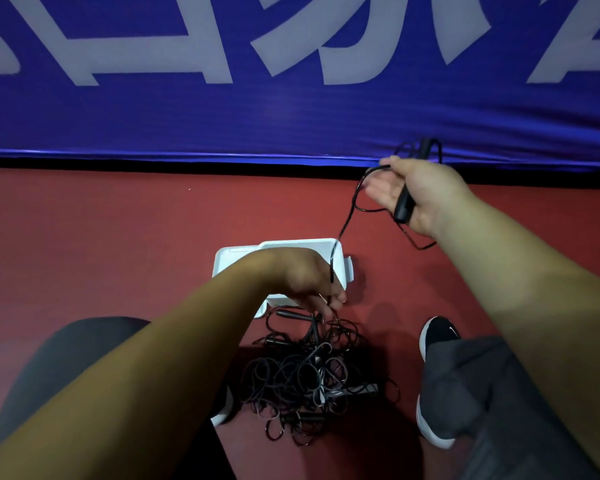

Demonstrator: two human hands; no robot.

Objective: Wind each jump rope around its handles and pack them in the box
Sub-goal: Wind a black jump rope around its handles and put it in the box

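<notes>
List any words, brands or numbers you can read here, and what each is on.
Blue banner: large white characters, cropped by the frame's top edge, unreadable.
Black shoe: white swoosh mark, no words.
White box: no text visible.

glossy black cord; matt black handle; smooth white plastic box; matt red floor.

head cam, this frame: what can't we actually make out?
White box interior, head view: the left hand and forearm cover most of it, so packed ropes cannot be told.
Rope pile: overlapping loops in shadow, so no count of ropes or handles.
Right hand holds a handle; the blurred dark shape above may be a second.
Cord, pinched by the left hand: its lower end is lost in the pile.
</notes>
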